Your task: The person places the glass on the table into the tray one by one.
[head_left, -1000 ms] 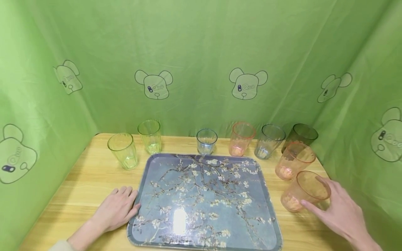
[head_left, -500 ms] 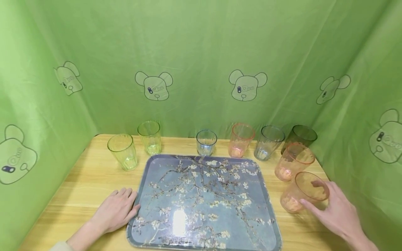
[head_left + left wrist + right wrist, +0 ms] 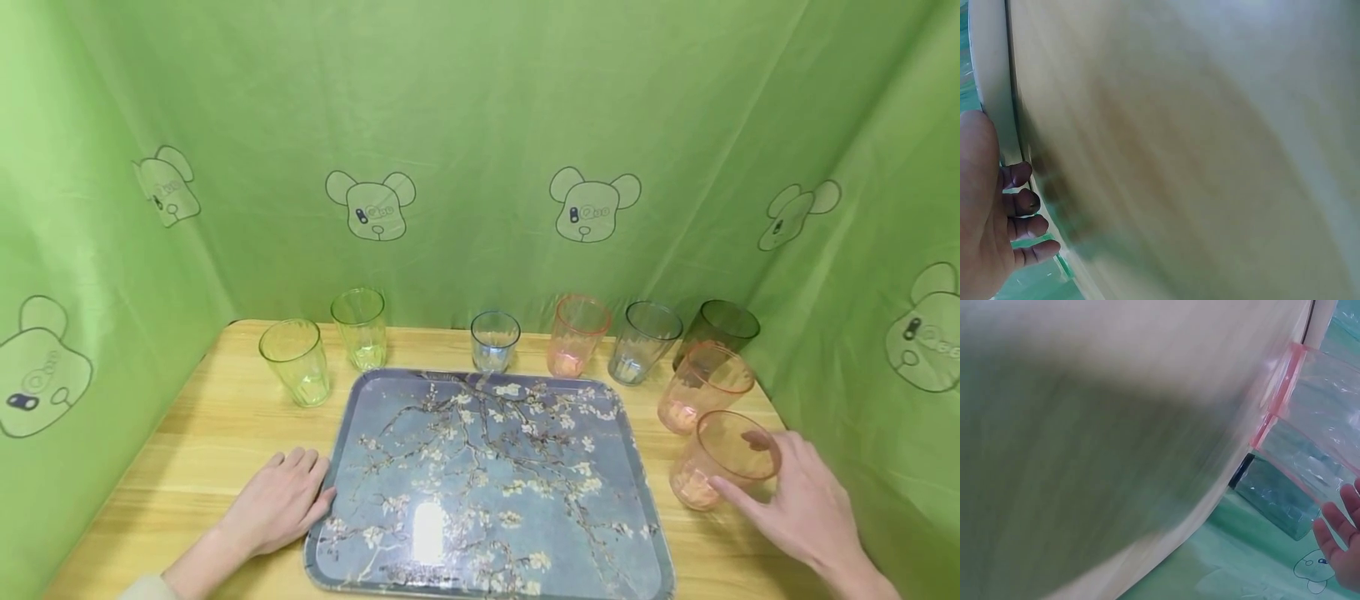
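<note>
My right hand holds the nearest pink cup, right of the tray. The thumb lies on its near side, and fingertips show through its far wall. In the right wrist view the hand's fingers reach up beside two pink cups and a dark cup. My left hand rests palm down on the table, its thumb at the left rim of the blue blossom-patterned tray. The left wrist view shows its fingers lightly bent, with nothing in them.
Another pink cup stands just behind the held one. Along the back are a dark cup, a grey-blue cup, a pink cup and a small blue cup. Two green cups stand at left. Green curtains enclose the table.
My right hand has shifted slightly left, and the rim of the held pink cup has moved left with it, its base staying nearly in place. The left hand stays still.
</note>
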`<state>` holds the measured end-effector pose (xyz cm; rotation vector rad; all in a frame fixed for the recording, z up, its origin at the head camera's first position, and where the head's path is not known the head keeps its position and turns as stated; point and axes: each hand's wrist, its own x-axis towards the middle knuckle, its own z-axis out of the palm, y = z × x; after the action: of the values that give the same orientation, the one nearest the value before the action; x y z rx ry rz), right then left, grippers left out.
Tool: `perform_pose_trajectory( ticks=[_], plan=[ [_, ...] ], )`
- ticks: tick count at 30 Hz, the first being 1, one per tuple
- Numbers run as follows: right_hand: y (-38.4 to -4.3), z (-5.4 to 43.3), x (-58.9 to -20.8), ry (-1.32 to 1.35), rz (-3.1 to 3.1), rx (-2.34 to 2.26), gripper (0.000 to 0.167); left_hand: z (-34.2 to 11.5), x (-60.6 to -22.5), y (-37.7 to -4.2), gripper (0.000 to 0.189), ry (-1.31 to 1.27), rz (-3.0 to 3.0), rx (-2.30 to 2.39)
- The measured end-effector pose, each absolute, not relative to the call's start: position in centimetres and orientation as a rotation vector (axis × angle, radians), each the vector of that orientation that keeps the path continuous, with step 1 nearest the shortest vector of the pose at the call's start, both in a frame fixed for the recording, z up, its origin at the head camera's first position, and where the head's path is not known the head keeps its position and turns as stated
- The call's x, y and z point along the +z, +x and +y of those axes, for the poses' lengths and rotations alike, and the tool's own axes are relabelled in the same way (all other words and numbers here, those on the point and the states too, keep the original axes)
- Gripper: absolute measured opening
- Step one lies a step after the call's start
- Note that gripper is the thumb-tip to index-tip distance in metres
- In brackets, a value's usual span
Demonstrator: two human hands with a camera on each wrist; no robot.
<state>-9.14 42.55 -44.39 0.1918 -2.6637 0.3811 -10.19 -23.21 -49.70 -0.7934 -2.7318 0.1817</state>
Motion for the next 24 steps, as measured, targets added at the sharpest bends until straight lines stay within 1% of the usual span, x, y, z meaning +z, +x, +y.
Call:
perform_pose_trajectory(
  ticks=[8,19,24],
  plan=[
    [-9.4,42.1,-44.2,0.233,-2.613,0.334,0.081,-23.1,-49.5,-10.2,0.025,-0.799,-2.746,0.186],
    [-9.6,41.0,-43.8,0.274,-2.615,0.309,0.086,-23.1,-49.6,-10.3,0.025,-0.803,-2.747,0.177],
    [-9.8,40.6,-43.7,0.337,-2.589,0.270,0.088,-23.1,-49.6,-10.3,0.025,-0.804,-2.756,0.175]
  ],
)
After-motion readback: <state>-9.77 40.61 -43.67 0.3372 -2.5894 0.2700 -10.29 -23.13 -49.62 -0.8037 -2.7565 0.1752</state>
